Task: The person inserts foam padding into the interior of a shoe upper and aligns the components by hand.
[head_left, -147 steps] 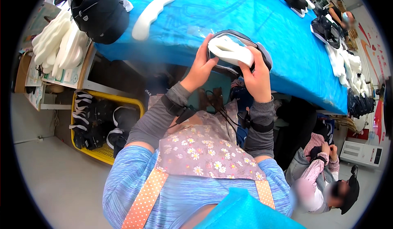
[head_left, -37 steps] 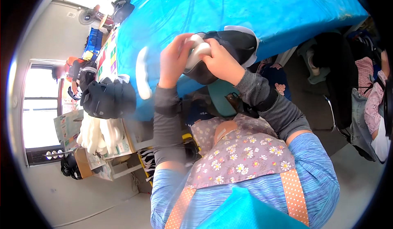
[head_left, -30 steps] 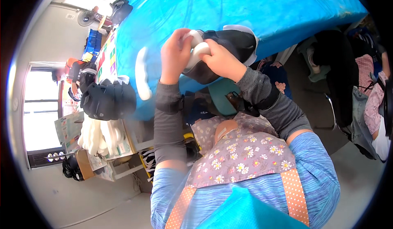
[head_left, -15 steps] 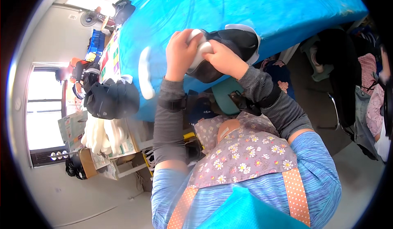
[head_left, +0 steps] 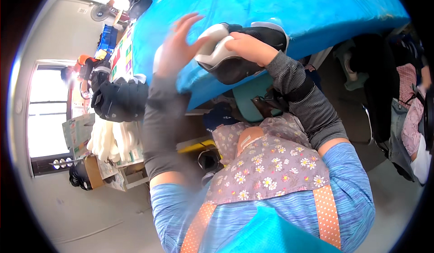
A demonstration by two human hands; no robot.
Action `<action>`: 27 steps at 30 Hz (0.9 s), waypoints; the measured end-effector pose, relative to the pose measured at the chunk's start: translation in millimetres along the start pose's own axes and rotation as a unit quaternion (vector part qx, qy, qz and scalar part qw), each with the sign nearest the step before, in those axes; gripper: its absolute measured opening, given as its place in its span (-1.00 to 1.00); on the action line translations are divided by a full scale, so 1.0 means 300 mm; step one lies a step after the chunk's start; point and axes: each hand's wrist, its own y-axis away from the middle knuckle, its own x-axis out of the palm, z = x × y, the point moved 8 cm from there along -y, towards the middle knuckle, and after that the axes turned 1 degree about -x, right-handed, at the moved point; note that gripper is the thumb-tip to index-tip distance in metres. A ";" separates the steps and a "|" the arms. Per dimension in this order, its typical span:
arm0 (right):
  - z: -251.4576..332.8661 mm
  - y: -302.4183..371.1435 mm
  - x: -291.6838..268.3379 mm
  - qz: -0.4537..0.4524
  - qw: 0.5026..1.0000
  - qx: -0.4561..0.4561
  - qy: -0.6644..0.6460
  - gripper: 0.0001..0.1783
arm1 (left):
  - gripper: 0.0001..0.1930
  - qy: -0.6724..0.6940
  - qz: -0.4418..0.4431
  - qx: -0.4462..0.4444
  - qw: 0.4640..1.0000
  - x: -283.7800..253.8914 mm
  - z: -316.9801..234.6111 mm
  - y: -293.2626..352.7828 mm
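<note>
My left hand (head_left: 178,47) has just come off the piece: half a second ago it was pinching the white insert, and now it is spread wide and smeared with motion, with nothing that I can make out in its grasp. Its thumb is close to the white insert (head_left: 212,42), though I can't tell whether they touch. My right hand (head_left: 251,49) stays curled over the opening of the black shoe (head_left: 230,72), fingertips against the insert, so it alone seems to steady the work. I'd judge the insert mostly seated, its two thick ends standing proud of the opening. The shoe sits tilted at the near edge of the blue table cover (head_left: 312,8). Beyond my left wrist, a loose white strip (head_left: 157,62) (mostly hidden from my camera) shows only in part; farther left are stacked black shoes (head_left: 120,101) and hanging white strips (head_left: 113,140).
</note>
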 end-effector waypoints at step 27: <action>0.014 -0.022 -0.004 0.052 0.991 -0.029 0.118 -0.73 | -0.65 0.074 0.199 -0.065 0.975 0.084 0.011 0.196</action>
